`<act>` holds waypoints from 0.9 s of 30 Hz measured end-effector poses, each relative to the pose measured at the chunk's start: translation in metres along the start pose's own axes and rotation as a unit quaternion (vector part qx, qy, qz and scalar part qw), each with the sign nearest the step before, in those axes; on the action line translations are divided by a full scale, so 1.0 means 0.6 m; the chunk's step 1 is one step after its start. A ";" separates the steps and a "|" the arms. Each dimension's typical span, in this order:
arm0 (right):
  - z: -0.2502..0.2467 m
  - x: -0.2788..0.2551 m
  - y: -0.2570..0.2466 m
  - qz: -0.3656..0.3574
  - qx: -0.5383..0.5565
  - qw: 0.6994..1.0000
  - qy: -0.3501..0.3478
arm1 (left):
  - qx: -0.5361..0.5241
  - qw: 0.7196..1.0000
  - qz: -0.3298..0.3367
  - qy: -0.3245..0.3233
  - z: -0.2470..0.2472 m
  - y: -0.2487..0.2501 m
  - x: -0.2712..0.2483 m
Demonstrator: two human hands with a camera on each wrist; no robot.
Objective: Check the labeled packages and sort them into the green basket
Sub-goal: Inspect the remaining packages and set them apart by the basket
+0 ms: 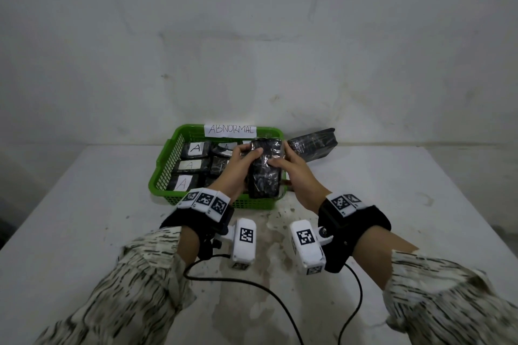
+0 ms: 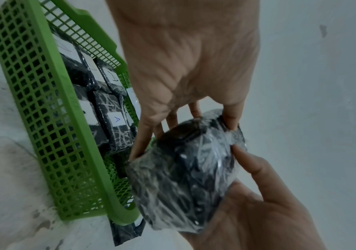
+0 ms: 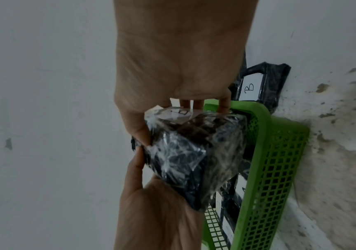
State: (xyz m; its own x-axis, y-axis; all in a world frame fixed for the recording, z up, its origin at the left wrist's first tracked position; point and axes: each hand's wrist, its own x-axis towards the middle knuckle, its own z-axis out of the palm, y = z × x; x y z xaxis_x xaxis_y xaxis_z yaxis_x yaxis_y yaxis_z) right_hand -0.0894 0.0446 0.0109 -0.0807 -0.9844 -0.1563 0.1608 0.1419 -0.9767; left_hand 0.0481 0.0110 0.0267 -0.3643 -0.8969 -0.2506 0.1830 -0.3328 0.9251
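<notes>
A black wrapped package (image 1: 265, 169) is being gripped by the left hand (image 1: 238, 161) and the right hand (image 1: 294, 169), fingers curled round its sides. It is being held above the near right corner of the green basket (image 1: 165, 159), where A-labelled packages (image 1: 183, 182) are lying.

1. The green basket (image 1: 165, 159) at mid-frame in the head view is nearly filled with labelled packages (image 1: 183, 182).
2. Both hands' grip on the wrapped package (image 1: 265, 168) blocks the basket's right half.
3. Another package (image 1: 312, 144) lies just right of the basket.
4. Bare tabletop (image 1: 406, 204) spreads at left and right of the frame.
5. Cables (image 1: 280, 297) cross the lower centre.
</notes>
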 end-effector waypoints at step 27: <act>0.002 -0.013 0.006 0.010 -0.053 0.996 -0.064 | 0.005 0.999 -0.039 -0.001 -0.010 -0.017 -0.001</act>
State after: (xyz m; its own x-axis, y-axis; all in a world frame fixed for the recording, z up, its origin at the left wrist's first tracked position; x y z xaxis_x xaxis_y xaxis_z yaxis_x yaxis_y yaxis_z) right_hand -0.0870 0.0527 0.0087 0.0493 -0.9855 -0.1622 0.0560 0.1648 -0.9847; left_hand 0.0517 0.0130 0.0156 -0.3783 -0.8683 -0.3208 0.1460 -0.3982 0.9056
